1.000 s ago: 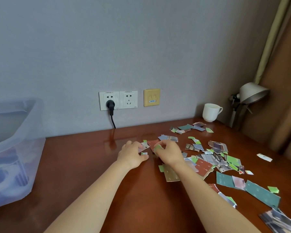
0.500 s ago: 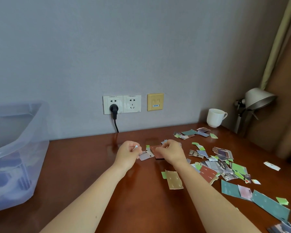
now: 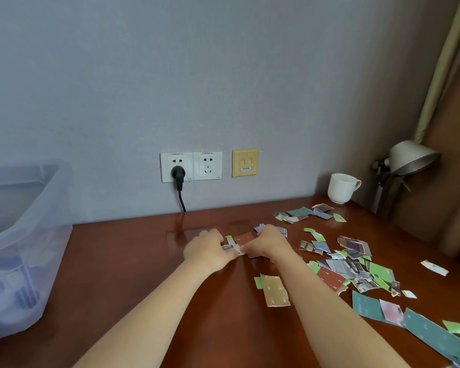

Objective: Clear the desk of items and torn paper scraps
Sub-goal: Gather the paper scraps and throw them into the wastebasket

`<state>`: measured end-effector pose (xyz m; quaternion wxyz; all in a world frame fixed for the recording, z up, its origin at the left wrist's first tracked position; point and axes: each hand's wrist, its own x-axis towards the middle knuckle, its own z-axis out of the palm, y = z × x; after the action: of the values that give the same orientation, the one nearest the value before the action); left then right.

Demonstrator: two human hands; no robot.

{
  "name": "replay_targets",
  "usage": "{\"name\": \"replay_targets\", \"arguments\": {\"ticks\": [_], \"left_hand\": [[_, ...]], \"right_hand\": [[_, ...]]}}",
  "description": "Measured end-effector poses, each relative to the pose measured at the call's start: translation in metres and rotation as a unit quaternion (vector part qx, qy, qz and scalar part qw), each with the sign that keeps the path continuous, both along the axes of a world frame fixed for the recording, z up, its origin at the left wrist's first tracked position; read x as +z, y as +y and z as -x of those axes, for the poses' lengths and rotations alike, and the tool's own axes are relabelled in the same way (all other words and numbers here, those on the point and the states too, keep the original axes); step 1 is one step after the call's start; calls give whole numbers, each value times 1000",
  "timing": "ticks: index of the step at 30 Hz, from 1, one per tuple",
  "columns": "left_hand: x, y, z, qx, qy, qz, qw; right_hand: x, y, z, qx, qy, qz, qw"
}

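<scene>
Gathering step, mid-task. Both hands are together near the desk's [image 3: 133, 261] middle: left hand [image 3: 207, 251] and right hand [image 3: 268, 245] almost touching, fingers curled, pinching a small bunch of scraps [image 3: 243, 239] between them. A red-brown piece shows on top; how many pieces are in the bunch I can't tell.

Most of the paper is not yet picked up. The pile [image 3: 356, 272] lies right of the right hand, spreading toward the person, and one tan strip [image 3: 275, 289] sits just under the right forearm. More bits lie beyond the right hand, near the mug [image 3: 341, 187].

Next move, my guess: firm up the pinch so nothing sheds, then carry it left to the bin [image 3: 24, 235], or sweep in more first.

Room: the stretch left of the left hand is bare wood all the way to the bin — an easy path. The bin overhangs or stands at the desk's left edge, wall high, so the hands must lift over its rim. Right of the right hand it's tight — mug, lamp [image 3: 412, 158] and the desk edge are close. Loose bits there could slide off.
</scene>
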<state>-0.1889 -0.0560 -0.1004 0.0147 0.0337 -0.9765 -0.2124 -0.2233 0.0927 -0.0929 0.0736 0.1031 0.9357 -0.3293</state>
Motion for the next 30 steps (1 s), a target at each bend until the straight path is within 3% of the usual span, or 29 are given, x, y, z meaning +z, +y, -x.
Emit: {"name": "replay_targets", "arguments": {"ticks": [6,12,15,19,24,27,30], "left_hand": [[11,-2,1,-43,-53,-21,997],[-1,-10,-7,-65,0,-26,998],[-2,-14,-9,-68,2,-111,992],[8,-12,-16,-93,-14,-277,956],[16,-3,-32,-4,-94,-522,848],[22,0,-41,59,-130,-665,733],[26,3,-53,81,-173,-751,632]], "right_hand": [[8,1,-3,25,-40,-11,999],[4,5,-15,63,9,25,998],[4,2,-24,66,52,133,988],[13,4,-38,10,-8,363,932],[15,10,-48,-44,-47,557,828],[21,18,-61,-85,-67,656,747],[23,27,-75,-132,-68,684,714]]}}
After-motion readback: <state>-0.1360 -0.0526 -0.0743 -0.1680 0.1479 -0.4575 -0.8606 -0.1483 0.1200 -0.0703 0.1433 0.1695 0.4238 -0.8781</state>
